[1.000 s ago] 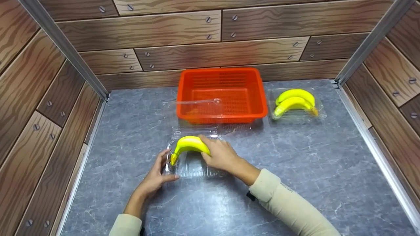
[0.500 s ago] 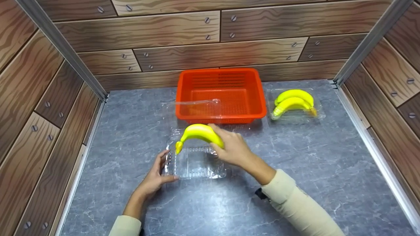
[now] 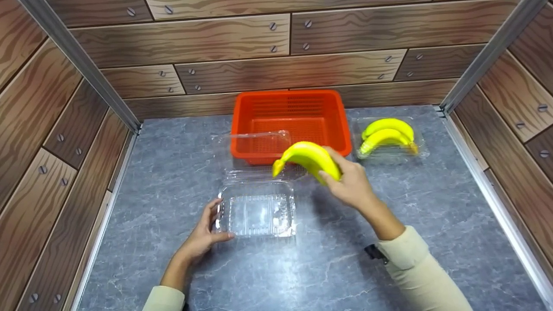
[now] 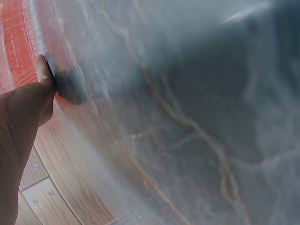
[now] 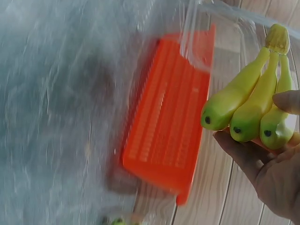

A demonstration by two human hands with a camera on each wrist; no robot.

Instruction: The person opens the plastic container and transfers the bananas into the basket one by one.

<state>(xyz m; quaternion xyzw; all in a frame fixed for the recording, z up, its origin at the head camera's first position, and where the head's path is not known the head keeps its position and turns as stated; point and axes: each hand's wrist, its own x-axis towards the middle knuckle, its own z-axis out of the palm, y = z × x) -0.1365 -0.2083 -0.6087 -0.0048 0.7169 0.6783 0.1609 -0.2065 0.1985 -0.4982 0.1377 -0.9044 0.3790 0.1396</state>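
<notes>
My right hand (image 3: 352, 183) grips a yellow bunch of bananas (image 3: 309, 155), held above the floor in front of the orange basket (image 3: 247, 159). The right wrist view shows the bunch (image 5: 255, 96) as three bananas joined at one stem, the thumb on one side and fingers beneath. An opened clear plastic clamshell box (image 3: 258, 216) lies nearer me, nothing in its tray. Its raised lid (image 3: 259, 134) overlaps the basket's front left in view. My left hand (image 3: 201, 235) holds the tray's left side, thumb at the near corner; in the left wrist view only part of this hand (image 4: 26, 110) shows.
A second clear plastic box (image 3: 362, 123), with yellow bananas inside, lies right of the basket. The orange basket stands against the wood-patterned back wall (image 3: 233, 39). Wood-patterned side walls with metal edging (image 3: 497, 185) bound the grey marbled surface (image 3: 410, 190).
My right hand has lifted the bunch of bananas out of the clamshell tray and carried it up and to the right. My left hand has stayed at the tray's left side.
</notes>
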